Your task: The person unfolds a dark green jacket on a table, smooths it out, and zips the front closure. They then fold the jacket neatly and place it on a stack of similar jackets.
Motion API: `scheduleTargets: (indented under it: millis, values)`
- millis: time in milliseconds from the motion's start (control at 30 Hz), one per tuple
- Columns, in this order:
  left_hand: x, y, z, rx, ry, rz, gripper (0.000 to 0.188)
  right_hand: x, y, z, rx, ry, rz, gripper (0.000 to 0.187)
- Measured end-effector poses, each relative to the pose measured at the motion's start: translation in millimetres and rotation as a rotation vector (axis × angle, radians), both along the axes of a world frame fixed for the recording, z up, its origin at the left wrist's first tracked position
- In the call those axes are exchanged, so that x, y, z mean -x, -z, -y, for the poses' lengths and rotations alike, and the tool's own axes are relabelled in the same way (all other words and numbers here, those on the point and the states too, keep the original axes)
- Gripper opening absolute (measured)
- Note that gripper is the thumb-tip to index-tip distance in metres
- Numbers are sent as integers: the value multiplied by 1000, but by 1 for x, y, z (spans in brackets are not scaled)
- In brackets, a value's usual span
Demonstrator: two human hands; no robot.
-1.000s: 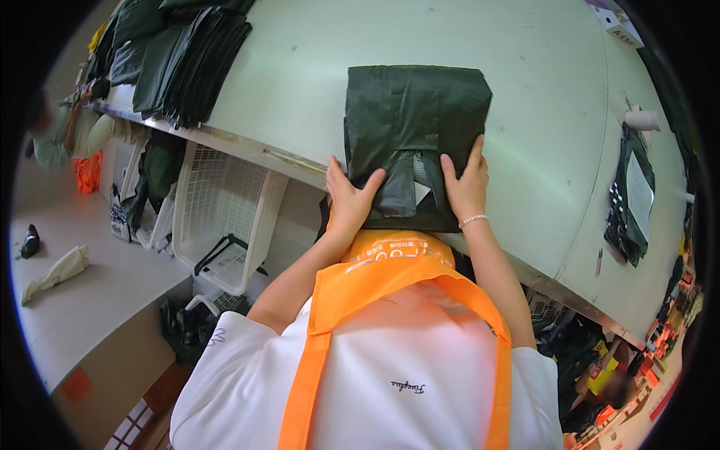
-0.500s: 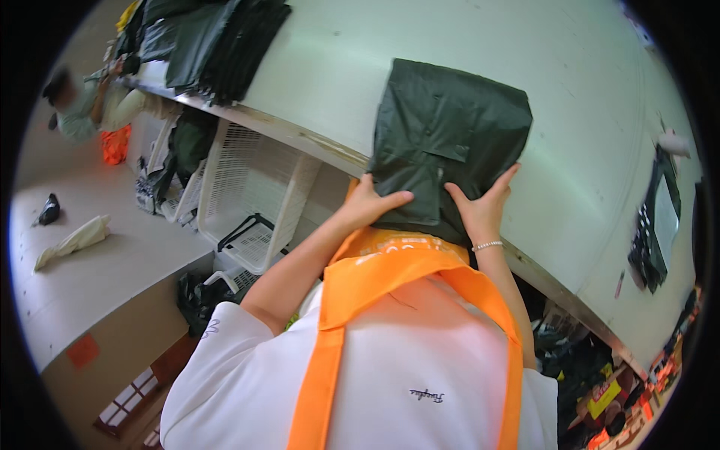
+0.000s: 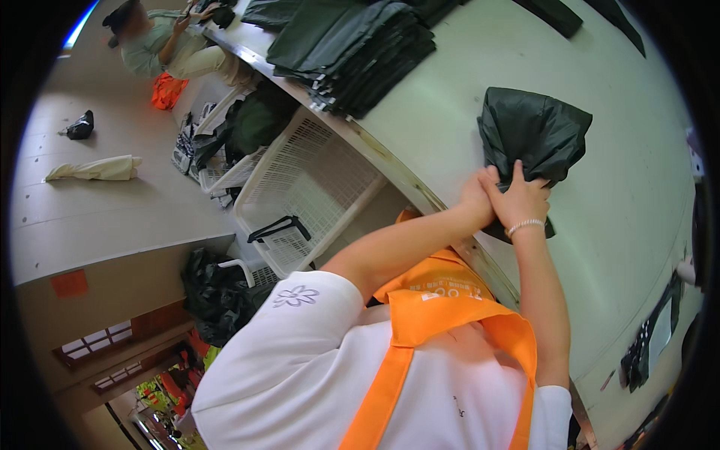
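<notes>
A dark green coated-fabric garment is bunched together over the pale worktable. Its far part fans out, and a small part of it shows below my wrists. My right hand is closed round its gathered middle, wearing a beaded bracelet at the wrist. Pressed against it from the left is my left hand, closed on the same bunch; its fingertips are partly hidden by the right hand and the cloth.
A stack of folded dark green garments lies on the worktable at the far left. White plastic baskets stand below its edge. Another person is at the upper left. Dark cloth lies at the right.
The garment was folded flat with my hands spread at its two sides. Now it is bunched, with both hands brought together on it. The view has shifted left, showing more of the stack.
</notes>
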State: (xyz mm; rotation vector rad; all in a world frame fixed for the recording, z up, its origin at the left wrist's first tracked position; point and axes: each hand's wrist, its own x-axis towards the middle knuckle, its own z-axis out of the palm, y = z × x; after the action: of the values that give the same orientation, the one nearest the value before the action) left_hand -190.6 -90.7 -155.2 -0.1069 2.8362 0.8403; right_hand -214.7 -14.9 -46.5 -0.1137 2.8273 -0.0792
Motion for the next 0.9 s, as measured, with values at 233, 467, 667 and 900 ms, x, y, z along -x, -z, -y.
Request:
scheduleTargets:
  millis: [233, 467, 667, 900]
  values:
    - [7, -30, 34, -244, 499, 88, 35, 53, 23, 75, -615, -179, 109, 90]
    - [119, -119, 257, 91, -243, -659, 16, 42, 47, 74, -649, -266, -75, 88]
    - [166, -47, 381, 149, -249, 23, 87, 53, 39, 65, -385, -283, -134, 82]
    - [90, -90, 213, 398, 46, -421, 46, 59, -26, -22, 187, 76, 14, 62]
